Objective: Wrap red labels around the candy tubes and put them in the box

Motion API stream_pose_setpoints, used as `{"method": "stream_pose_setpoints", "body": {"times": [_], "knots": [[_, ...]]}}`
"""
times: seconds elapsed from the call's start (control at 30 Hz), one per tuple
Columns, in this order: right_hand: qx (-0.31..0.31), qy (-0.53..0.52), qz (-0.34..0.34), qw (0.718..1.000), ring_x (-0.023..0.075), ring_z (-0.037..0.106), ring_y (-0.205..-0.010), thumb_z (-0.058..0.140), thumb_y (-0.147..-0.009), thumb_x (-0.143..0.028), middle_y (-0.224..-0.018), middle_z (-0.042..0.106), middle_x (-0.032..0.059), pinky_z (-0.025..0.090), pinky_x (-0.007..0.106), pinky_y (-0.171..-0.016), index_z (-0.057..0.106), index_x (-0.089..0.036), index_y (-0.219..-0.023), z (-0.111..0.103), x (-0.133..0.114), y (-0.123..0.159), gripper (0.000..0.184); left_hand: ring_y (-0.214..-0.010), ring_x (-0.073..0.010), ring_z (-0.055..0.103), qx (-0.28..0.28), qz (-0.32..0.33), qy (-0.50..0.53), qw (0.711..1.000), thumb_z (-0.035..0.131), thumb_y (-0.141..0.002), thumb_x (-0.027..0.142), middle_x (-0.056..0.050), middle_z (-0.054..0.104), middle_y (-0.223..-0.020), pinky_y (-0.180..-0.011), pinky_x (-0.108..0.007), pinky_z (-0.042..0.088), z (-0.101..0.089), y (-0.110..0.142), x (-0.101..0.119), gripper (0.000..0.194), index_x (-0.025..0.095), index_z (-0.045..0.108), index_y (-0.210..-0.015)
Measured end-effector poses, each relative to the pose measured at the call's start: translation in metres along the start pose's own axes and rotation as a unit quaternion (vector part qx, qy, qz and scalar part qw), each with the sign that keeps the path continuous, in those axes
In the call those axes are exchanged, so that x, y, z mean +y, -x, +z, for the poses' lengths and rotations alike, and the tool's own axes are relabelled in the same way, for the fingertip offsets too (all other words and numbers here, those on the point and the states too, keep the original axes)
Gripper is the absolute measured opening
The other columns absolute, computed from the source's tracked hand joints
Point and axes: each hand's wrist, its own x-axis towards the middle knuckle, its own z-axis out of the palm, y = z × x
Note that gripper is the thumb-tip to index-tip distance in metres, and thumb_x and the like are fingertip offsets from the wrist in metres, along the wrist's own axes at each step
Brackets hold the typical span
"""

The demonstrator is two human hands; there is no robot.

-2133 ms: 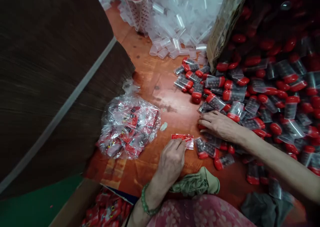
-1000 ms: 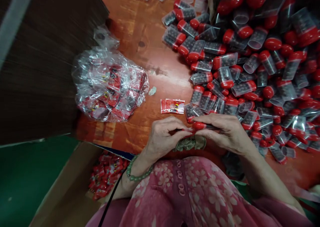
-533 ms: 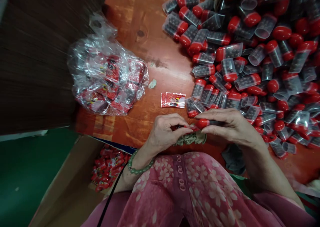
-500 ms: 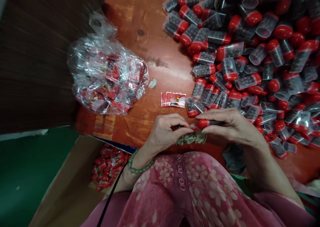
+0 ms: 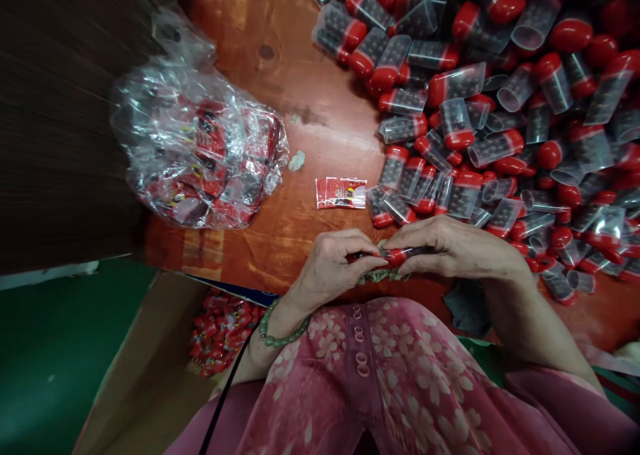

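Observation:
My right hand (image 5: 453, 249) is closed round a small clear vial with a red cap (image 5: 400, 255), held level just above the near edge of the reddish wooden table (image 5: 310, 75). My left hand (image 5: 333, 265) pinches a small red wrapper at the vial's capped end; the wrapper is mostly hidden by my fingers. Both hands meet in front of my pink flowered garment. One flat red printed packet (image 5: 341, 193) lies on the table just beyond my hands.
A big heap of red-capped clear vials (image 5: 490, 108) covers the table's right side. A clear plastic bag of red packets (image 5: 200, 155) lies at the left. A cardboard box (image 5: 150, 375) with red packets stands below the table's edge. A dark board (image 5: 65, 108) leans at left.
My right hand took a vial from the heap and brought it to my left hand near my lap. The view has tilted down and closer; the hands stay together.

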Motion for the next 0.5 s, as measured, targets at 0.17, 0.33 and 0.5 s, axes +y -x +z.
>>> {"method": "stream_pose_setpoints", "body": {"times": [0.17,0.33,0.5], "knots": [[-0.018,0.015,0.017,1.0,0.0166,0.069,-0.076,0.069,-0.087,-0.032,-0.087,0.075,-0.001,0.052,0.027,-0.072,0.076,-0.027,-0.102,0.0,0.002,-0.005,0.017,-0.064,-0.0116,0.067,-0.023,-0.01,-0.026,0.999,0.075,-0.081,0.029,-0.004,0.074,-0.075,-0.059,-0.022,0.05,-0.001,0.001,-0.002,0.012,0.017,0.077,-0.081],[0.042,-0.09,0.053,0.994,0.0158,0.069,-0.077,0.069,-0.086,-0.036,-0.088,0.075,-0.0004,0.053,0.025,-0.07,0.074,-0.022,-0.108,0.006,0.006,-0.008,0.027,-0.067,-0.0135,0.068,-0.029,-0.112,0.057,0.992,0.074,-0.081,0.034,-0.004,0.076,-0.079,-0.062,-0.023,0.052,-0.009,-0.003,-0.001,0.019,0.017,0.077,-0.089],[0.137,-0.251,0.106,0.952,0.0121,0.065,-0.064,0.076,-0.079,-0.035,-0.077,0.072,-0.0007,0.052,0.023,-0.061,0.074,-0.018,-0.098,0.014,0.01,-0.01,0.026,-0.08,-0.0172,0.072,0.03,-0.227,0.32,0.919,0.083,-0.068,0.049,-0.009,0.076,-0.101,-0.07,-0.025,0.057,-0.01,0.002,-0.01,0.063,0.018,0.066,-0.12]]}}
